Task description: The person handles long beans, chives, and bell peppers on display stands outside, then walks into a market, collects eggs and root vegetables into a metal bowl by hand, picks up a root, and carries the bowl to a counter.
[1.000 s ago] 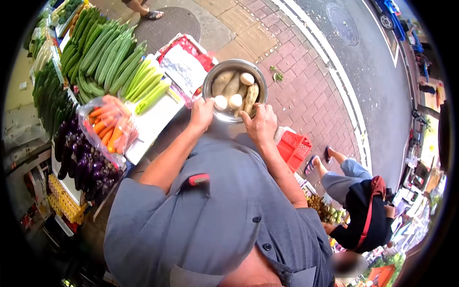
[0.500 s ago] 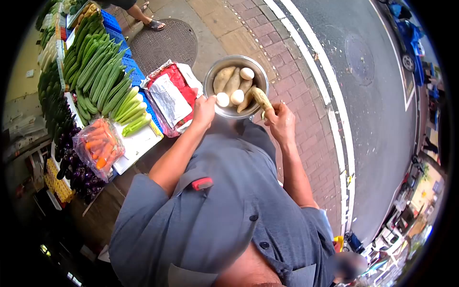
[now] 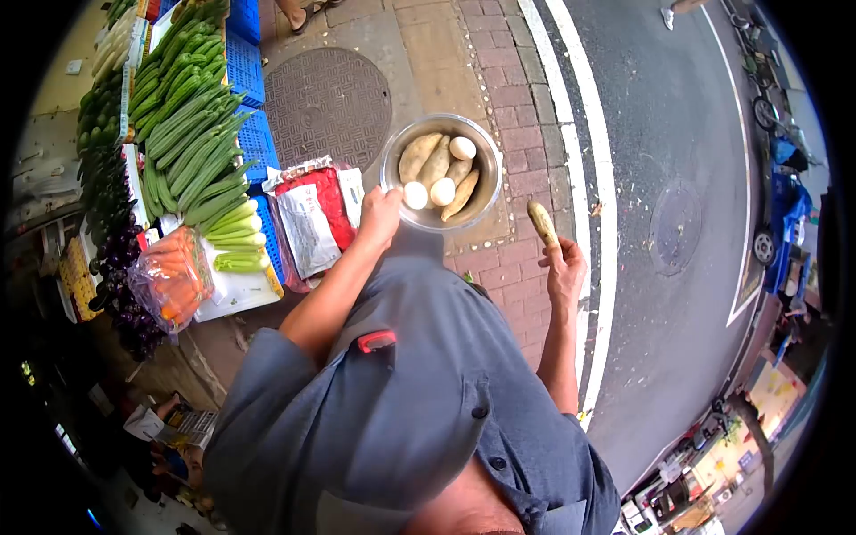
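My left hand [image 3: 380, 217] is closed on the left rim of a round steel bowl [image 3: 493, 198], held out in front of my body. Inside lie several pale brown sweet potatoes [image 3: 435, 161] and three white eggs [image 3: 443, 191]. Off to the right of the bowl, my right hand [image 3: 565, 269] grips the lower end of a long, mottled yellow-brown piece of food [image 3: 541, 223]; its exact kind is unclear. That piece points up and slightly left, apart from the bowl.
At left, a vegetable stall holds ridged green gourds [image 3: 201, 147], celery [image 3: 239, 234], bagged carrots [image 3: 171, 276] and eggplants [image 3: 125, 272]. A red-and-white package [image 3: 312, 214] lies beside blue crates [image 3: 257, 138]. A manhole cover [image 3: 330, 102] and the road [image 3: 642, 116] lie beyond.
My right hand has moved right and down, taking the yellow-brown piece away from over the bowl. The left hand still holds the rim. The view has shifted along the stall.
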{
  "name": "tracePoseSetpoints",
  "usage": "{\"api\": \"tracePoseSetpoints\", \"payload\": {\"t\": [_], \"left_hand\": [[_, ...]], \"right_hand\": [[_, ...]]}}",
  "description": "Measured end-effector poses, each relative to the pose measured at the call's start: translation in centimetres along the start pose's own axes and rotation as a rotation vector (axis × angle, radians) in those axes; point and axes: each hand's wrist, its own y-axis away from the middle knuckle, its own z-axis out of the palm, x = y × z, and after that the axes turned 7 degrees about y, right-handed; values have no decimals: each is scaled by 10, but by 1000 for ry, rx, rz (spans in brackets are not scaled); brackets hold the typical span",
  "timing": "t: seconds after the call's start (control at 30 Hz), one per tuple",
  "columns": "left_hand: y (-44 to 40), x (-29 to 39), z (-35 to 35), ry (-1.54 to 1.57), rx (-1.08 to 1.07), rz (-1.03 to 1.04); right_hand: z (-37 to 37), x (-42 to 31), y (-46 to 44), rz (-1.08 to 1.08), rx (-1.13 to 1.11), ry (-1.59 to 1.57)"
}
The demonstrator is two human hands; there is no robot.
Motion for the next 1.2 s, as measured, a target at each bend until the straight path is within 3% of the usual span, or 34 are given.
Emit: {"api": "tracePoseSetpoints", "payload": {"t": [0.07,0.1,0.13,0.27,0.4,0.53,0.67,0.7,0.8,0.93,1.0,1.07,1.13,1.2], "left_hand": [[-45,17,7,5,-34,3],[-52,60,25,46,-32,-21],[-66,83,31,-169,24,-2],[-147,115,47,-271,155,126],[-205,161,60,-59,176,-4],[-275,189,75,44,348,37],[-344,187,61,-48,459,109],[-343,226,72,-94,535,99],[-371,243,56,169,563,6],[-421,276,49,329,640,157],[-463,266,38,282,756,89],[-495,309,41,459,718,104],[-545,319,24,464,712,58],[-590,363,12,459,685,82]], "right_hand": [[8,-26,-42,32,28,89],[9,-33,-61,48,19,116],[15,-39,-87,51,7,132],[41,-104,-167,15,-14,201],[74,-168,-254,-94,-115,212],[126,-223,-357,-166,-225,243],[187,-290,-457,-202,-348,259],[204,-312,-478,-230,-399,273],[250,-379,-531,-371,-471,400],[321,-452,-599,-432,-574,432],[356,-469,-635,-467,-561,482],[388,-469,-681,-556,-538,566],[415,-485,-704,-485,-505,590],[432,-521,-712,-546,-490,733]]}}
